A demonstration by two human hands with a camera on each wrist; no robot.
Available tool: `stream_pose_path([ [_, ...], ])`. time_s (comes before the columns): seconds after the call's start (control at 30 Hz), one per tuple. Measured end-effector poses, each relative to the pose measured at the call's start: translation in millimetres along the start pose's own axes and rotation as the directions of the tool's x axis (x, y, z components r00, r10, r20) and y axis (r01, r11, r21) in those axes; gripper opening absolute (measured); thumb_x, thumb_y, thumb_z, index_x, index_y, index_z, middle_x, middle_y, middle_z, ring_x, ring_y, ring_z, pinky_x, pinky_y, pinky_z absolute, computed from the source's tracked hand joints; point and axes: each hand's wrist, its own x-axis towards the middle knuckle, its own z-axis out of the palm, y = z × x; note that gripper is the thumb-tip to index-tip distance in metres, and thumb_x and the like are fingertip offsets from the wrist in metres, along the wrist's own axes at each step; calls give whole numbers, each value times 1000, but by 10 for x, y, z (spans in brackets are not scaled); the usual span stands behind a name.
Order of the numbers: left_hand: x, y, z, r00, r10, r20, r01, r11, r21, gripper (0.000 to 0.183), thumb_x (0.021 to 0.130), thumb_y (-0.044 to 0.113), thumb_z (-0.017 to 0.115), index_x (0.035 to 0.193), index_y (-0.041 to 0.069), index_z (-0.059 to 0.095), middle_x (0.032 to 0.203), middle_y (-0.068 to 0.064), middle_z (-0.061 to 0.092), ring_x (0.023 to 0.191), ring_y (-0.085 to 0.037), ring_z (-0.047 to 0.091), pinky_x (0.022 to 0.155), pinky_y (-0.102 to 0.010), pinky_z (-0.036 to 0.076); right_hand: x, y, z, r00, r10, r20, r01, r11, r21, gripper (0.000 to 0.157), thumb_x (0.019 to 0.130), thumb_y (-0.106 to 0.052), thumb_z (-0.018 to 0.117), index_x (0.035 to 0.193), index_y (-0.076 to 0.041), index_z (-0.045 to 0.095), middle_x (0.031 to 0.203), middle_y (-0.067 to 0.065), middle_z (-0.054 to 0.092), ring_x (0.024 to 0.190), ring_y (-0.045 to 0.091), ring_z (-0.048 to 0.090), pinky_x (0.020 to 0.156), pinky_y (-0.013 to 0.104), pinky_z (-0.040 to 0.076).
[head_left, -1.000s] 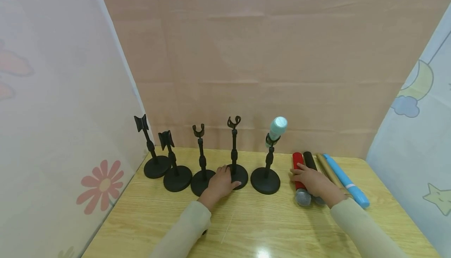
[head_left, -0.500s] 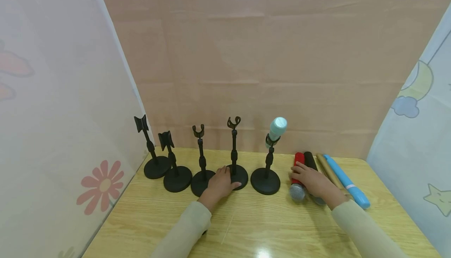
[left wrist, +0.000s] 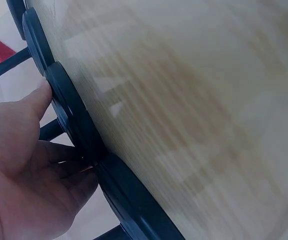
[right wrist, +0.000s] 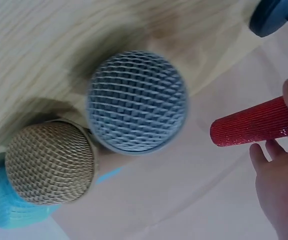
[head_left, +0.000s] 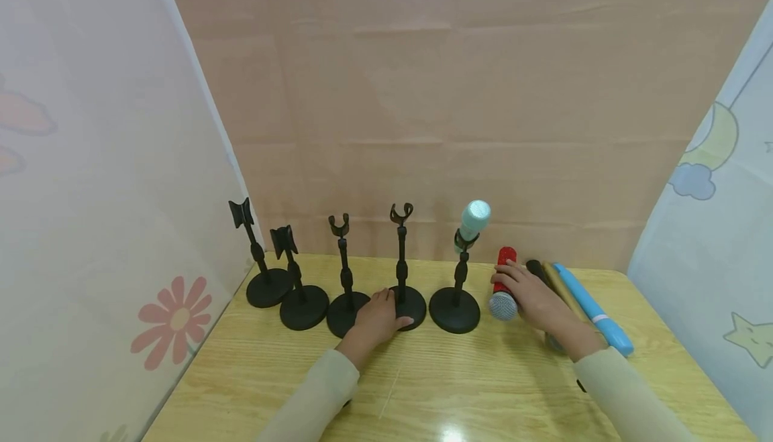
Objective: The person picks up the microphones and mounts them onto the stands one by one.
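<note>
My left hand [head_left: 377, 318] holds the round base of a black microphone stand [head_left: 401, 264] with an empty clip. In the left wrist view its thumb and fingers span the rim of that base [left wrist: 71, 107]. A red microphone [head_left: 504, 257] is in my right hand [head_left: 534, 298], gripped by the body with its silver grille pointing toward me. The right wrist view has the glittery red body [right wrist: 254, 122] between thumb and fingers, apart from the other microphones. A mint-green microphone [head_left: 476, 217] sits in the clip of the stand [head_left: 457, 308] between my hands.
Three more black stands, among them the far-left one [head_left: 268, 286], stand left of my left hand with bare clips. Beside my right hand lie a black microphone [head_left: 534, 267], a gold one [head_left: 558, 284] and a blue one [head_left: 588, 304]. A brown backdrop [head_left: 374, 127] rises behind the table.
My right hand has taken hold of the red microphone and moved it left and away from the black one. The left hand stays at the stand's base.
</note>
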Motion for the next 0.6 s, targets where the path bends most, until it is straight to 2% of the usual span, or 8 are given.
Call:
stream_pose_path([
  [0.13,-24,-4,14,1000,9,-2,-9,1000,-11,86,94,63,58,150,-1,45,155,-17,44,142,-31,43,110,-46,45,40,-55,-38,1000,-4,-28,5,999,43,63,69,27,71,124,1,58,134,22,58,131,52,45,102,71,39],
  [0.23,-45,-11,15,1000,16,-1,-16,1000,-14,86,94,63,58,150,-1,45,155,-17,44,143,-31,43,109,-46,45,71,-102,-55,998,-1,-63,6,997,81,63,69,21,79,124,1,57,129,21,58,128,49,48,100,70,41],
  [0.4,-95,-1,-8,1000,18,16,-18,1000,-13,86,94,63,57,151,0,45,156,-17,43,143,-31,43,109,-46,46,103,-143,-76,989,25,-148,-5,991,135,68,62,11,91,120,0,56,121,17,58,115,38,54,94,58,46],
  [0.53,-135,3,-26,999,28,25,-28,1000,0,85,95,63,57,151,0,45,156,-16,43,143,-30,43,109,-46,46,122,-184,-115,975,121,-185,-82,975,204,66,66,9,90,121,-1,55,118,14,58,104,27,56,85,46,51],
  [0.6,-156,3,-37,999,38,24,-39,999,3,85,95,63,57,150,0,45,156,-16,44,142,-30,44,108,-46,46,134,-220,-154,961,190,-199,-129,950,284,59,72,11,85,122,0,54,114,14,57,98,21,56,79,37,54],
])
